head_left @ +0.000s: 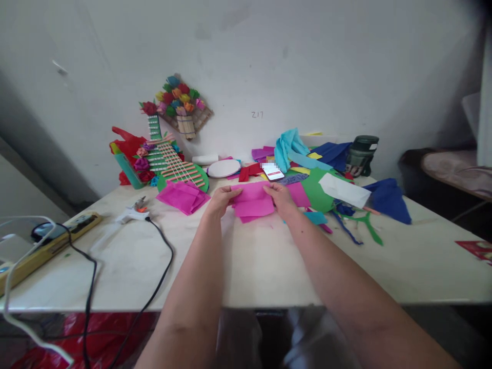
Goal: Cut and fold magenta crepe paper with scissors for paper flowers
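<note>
Between my two hands is a piece of pink paper [252,200] with a crease across it, held just over the table. My left hand [223,199] pinches its left edge between thumb and fingers. At the upper right corner, my right hand [281,198] grips the same sheet in a pinch. More pink paper sheets [183,197] lie in a loose stack to the left of my hands. Beyond the held sheet lies a phone [273,172] with its screen lit.
At the left are a white glue gun [132,214] with a black cord and a yellow power strip [86,221]. Behind stand a green guitar-shaped craft [180,177] and a white disc [224,168]. Coloured scraps, a white paper [344,189] and a dark bottle [361,156] lie right.
</note>
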`<state>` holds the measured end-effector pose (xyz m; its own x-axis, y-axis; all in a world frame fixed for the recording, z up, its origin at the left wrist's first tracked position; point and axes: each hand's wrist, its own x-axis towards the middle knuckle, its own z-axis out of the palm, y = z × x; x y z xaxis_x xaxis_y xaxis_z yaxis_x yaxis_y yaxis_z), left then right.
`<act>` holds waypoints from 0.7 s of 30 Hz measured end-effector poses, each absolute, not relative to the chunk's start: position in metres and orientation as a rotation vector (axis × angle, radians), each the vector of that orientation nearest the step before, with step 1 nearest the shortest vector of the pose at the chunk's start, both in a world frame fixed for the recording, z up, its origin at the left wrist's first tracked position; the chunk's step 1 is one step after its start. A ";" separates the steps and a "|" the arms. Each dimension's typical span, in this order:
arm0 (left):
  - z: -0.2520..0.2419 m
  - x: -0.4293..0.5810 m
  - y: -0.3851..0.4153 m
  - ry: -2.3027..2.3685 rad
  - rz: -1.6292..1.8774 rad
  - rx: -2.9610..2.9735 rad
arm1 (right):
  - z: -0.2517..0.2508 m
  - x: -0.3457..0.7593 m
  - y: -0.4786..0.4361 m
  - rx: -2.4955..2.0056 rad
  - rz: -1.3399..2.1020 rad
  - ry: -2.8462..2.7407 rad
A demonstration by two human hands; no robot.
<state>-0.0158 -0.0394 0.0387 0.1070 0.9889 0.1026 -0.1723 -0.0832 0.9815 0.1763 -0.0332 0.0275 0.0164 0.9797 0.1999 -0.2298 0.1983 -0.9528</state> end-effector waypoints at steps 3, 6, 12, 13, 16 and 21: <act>0.039 -0.014 -0.039 0.895 1.373 1.130 | 0.029 0.175 -0.037 -0.902 1.269 -1.119; 0.040 -0.012 -0.040 0.838 1.432 1.117 | 0.030 0.175 -0.040 -0.888 1.346 -1.147; 0.038 -0.011 -0.039 0.861 1.349 1.192 | 0.027 0.175 -0.036 -0.920 1.295 -1.246; 0.037 -0.011 -0.039 0.872 1.347 1.209 | 0.025 0.174 -0.035 -0.932 1.279 -1.256; 0.035 -0.011 -0.037 0.949 1.415 1.280 | 0.022 0.173 -0.032 -0.934 1.246 -1.254; 0.035 -0.013 -0.032 1.163 1.531 1.429 | 0.021 0.172 -0.031 -0.947 1.213 -1.241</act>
